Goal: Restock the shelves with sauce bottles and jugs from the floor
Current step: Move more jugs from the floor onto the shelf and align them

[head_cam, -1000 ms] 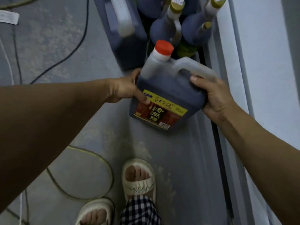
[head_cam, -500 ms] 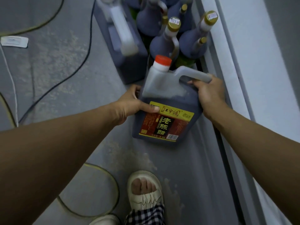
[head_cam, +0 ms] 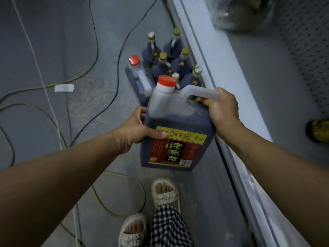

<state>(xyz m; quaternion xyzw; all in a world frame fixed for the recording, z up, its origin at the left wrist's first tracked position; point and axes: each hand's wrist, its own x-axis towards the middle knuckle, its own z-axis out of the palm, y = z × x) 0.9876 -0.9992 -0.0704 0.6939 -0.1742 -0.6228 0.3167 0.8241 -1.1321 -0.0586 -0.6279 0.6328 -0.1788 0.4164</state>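
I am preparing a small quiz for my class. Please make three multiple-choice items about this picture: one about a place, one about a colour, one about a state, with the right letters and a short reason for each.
1. Where does the second red-capped jug stand?
A. on the floor, beside the bottles
B. on the shelf
C. between the sandals

2. What colour is the cap of the held jug?
A. green
B. red
C. white

3. How is the held jug carried?
A. by one hand
B. by both hands
C. it is on the floor

Answers: 1 A, it stands left of the bottle cluster. 2 B, the cap is red. 3 B, the right hand grips the handle, the left hand holds its side.
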